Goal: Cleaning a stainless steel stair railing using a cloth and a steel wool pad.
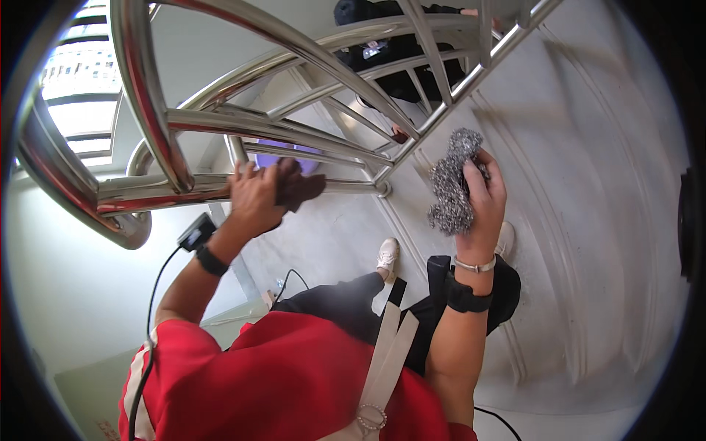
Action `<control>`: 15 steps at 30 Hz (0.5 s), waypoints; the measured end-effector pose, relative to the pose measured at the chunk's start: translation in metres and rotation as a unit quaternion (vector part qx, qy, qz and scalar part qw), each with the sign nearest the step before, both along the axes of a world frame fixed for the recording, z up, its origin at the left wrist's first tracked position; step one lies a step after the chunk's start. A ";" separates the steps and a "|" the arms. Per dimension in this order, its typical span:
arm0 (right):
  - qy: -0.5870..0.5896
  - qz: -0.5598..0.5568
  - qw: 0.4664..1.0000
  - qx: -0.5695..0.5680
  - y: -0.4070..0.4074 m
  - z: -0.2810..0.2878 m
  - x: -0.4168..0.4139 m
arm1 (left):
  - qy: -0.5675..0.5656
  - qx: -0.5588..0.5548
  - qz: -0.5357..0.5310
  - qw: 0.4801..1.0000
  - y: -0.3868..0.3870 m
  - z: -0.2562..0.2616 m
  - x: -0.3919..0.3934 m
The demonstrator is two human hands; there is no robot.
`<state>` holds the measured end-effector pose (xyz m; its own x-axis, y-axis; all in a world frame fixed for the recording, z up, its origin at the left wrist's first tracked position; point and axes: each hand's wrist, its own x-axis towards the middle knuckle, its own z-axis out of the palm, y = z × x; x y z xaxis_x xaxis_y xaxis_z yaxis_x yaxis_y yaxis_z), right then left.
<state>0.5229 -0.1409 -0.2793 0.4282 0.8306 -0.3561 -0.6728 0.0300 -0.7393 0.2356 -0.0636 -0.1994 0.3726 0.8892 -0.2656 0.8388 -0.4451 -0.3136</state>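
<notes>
A dark brown cloth (pixel 299 186) is bunched in my left hand (pixel 255 194), at a lower tube of the stainless steel stair railing (pixel 212 125). Part of that tube is hidden behind the hand and cloth. To the right, clear of the railing, my right hand (pixel 485 190) grips a clump of steel wool (pixel 453 187) between thumb and fingers. The grey clump hangs down toward the wrist, above the stairs.
Pale stair treads (pixel 557 182) spread out on the right. Beyond the railing is another person in dark clothing (pixel 405 74), one hand (pixel 401 132) near a rail. A purple basin (pixel 267 160) shows behind the tubes. A black cable (pixel 148 308) runs along my left arm.
</notes>
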 end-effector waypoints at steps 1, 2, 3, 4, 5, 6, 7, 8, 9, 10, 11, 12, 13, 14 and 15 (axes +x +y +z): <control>-0.001 -0.003 1.000 -0.007 0.000 0.001 0.002 | -0.007 0.011 0.005 1.000 -0.002 0.012 0.001; 0.007 -0.003 1.000 -0.001 0.000 0.004 0.005 | -0.010 0.043 -0.036 0.998 -0.005 0.021 -0.001; 0.019 -0.004 1.000 0.010 0.000 0.006 0.000 | -0.017 0.051 -0.047 0.997 -0.006 0.034 -0.005; 0.034 -0.005 0.999 0.016 0.002 0.006 0.001 | -0.012 0.051 -0.053 0.997 -0.006 0.041 -0.009; 0.033 -0.007 0.999 0.012 0.003 0.006 0.002 | -0.007 0.051 -0.058 0.997 -0.005 0.047 -0.012; 0.033 -0.005 0.999 0.013 0.004 0.007 0.002 | -0.006 0.048 -0.058 0.997 -0.008 0.056 -0.010; 0.032 -0.005 0.999 0.014 0.005 0.007 0.002 | -0.010 0.047 -0.045 0.998 -0.009 0.064 -0.007; 0.031 -0.007 0.999 0.010 0.006 0.006 0.002 | -0.014 0.045 -0.031 0.998 -0.010 0.069 -0.005; 0.039 -0.003 0.999 0.016 0.008 0.005 0.000 | -0.013 0.043 -0.031 0.998 -0.013 0.073 -0.003; 0.046 0.002 0.999 0.023 0.009 0.004 -0.001 | -0.020 0.039 -0.039 0.998 -0.015 0.076 -0.001; 0.048 0.002 0.999 0.022 0.010 0.001 -0.002 | -0.028 0.034 -0.046 0.998 -0.017 0.077 -0.001; 0.036 0.002 0.999 0.012 0.012 0.001 -0.004 | -0.028 0.043 -0.069 0.996 -0.019 0.080 -0.005; 0.024 0.003 1.000 0.004 0.014 0.001 -0.005 | -0.022 0.046 -0.065 0.997 -0.020 0.078 -0.009; 0.029 0.009 1.000 0.008 0.014 0.001 -0.004 | -0.042 0.045 -0.098 0.993 -0.021 0.073 -0.012; 0.027 -0.001 1.000 -0.006 0.016 0.003 -0.003 | -0.059 0.047 -0.128 0.989 -0.022 0.071 -0.014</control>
